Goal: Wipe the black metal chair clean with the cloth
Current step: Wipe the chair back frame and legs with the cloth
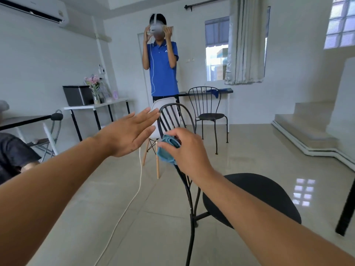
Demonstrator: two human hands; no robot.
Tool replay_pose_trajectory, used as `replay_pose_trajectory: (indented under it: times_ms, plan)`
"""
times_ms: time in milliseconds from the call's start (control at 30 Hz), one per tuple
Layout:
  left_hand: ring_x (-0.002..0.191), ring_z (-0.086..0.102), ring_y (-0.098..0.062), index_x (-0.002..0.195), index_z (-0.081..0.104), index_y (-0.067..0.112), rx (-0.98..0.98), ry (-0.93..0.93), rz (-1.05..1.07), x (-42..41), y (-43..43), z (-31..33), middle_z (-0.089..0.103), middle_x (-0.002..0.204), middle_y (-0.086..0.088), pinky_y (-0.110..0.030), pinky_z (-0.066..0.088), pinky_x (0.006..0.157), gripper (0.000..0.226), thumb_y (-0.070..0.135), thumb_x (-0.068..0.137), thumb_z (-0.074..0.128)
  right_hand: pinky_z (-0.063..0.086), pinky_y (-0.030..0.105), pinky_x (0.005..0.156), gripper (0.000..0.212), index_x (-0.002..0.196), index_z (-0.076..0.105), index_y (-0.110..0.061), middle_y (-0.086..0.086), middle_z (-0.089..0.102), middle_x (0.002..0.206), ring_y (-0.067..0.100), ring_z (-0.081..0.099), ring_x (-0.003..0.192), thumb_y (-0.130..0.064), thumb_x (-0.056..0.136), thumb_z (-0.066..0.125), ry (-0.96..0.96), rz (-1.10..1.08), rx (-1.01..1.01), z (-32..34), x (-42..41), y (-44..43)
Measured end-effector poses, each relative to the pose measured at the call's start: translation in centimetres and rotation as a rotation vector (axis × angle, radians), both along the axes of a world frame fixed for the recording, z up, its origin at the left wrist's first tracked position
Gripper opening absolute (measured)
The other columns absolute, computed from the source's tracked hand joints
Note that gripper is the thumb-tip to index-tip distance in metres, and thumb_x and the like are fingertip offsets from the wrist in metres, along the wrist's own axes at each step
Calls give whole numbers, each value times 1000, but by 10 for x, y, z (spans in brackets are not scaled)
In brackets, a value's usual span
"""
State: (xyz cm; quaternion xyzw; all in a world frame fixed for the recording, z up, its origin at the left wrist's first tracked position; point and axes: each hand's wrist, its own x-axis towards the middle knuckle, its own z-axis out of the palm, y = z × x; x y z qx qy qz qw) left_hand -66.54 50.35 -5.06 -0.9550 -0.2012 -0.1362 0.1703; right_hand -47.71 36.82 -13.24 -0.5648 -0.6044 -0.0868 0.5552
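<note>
cloth on the backrest, free hand reaching for the top rail

both forearms fill the near frame, stretched toward the black metal chair [192, 189] that stands right in front of the wearer, its round seat low on the right and its arched, spindled backrest rising between the two hands. right hand [189, 148] is clenched around a bunched blue cloth [167, 150], pressing it against the backrest spindles about midway up. left hand [126, 133] is released, fingers spread flat, with fingertips just beside the top curve of the backrest; whether they touch it i cannot tell.

judging from this, the wiping of the backrest is in hand, and the seat and legs look untouched as yet. the next move likely calls for the left hand to steady the top rail while the cloth runs along each thin spindle; the bars are narrow, so the cloth needs wrapping round them rather than a flat swipe.

just behind the backrest stands a white chair [159, 120] with wooden legs, near enough to crowd the far side. a white cable [132, 198] trails across the tiled floor to the left of the chair legs, a snag for the feet. farther back are a second black chair [208, 112], a person in a blue shirt [162, 68], and a white surface [96, 106] carrying a dark box and flowers.
</note>
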Motion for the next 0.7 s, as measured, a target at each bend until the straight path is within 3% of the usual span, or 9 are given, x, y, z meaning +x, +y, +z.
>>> replay_pose_trajectory:
  times_ms: [167,233,300,367,467,600,700]
  plan:
    - [162,-15,-2,171,-11,30,-79,-12,68,17,-5,-4,-12,178,13,-40,7,136,81,74,104,-1,63,30,86,47,128,72,-20,-8,77,112,6,73,101,-44,90,85,126,28,16,-15,-2,8]
    - [163,-15,-5,170,-14,26,-97,-14,94,24,-4,-4,-13,178,9,-38,5,135,81,72,106,4,61,24,93,57,140,68,-22,-7,75,125,4,70,109,-45,90,84,149,37,-31,-45,-2,3]
    - [164,-13,-9,170,-15,21,-96,-7,117,32,-4,-3,-14,179,3,-36,2,135,81,68,108,7,60,17,90,62,150,61,-23,-6,73,130,0,69,107,-45,94,78,170,54,-114,-74,2,-6]
    - [165,-11,-14,169,-16,16,-75,20,128,40,-5,-1,-13,179,-4,-36,3,135,81,64,109,9,58,11,84,60,154,57,-22,-6,73,126,-5,68,99,-45,101,70,184,83,-161,-99,10,-16]
    - [166,-9,-17,169,-16,13,-18,84,131,46,-6,7,-12,179,-8,-37,2,135,83,64,108,9,58,13,92,54,158,53,-28,-5,71,136,0,69,111,-45,108,59,156,104,-240,-118,27,-28]
    - [162,-9,-11,169,-18,15,37,162,143,47,-11,17,-15,177,-4,-27,-4,127,86,68,107,9,59,10,74,47,154,56,-26,2,73,127,2,70,95,-43,110,54,133,18,-356,-114,61,-28]
    - [165,-7,-15,168,-21,15,60,214,164,48,-11,22,-17,177,-4,-26,-4,125,89,72,104,7,63,16,74,42,147,62,-23,3,74,123,10,76,104,-40,109,57,137,-9,-228,-78,78,-11]
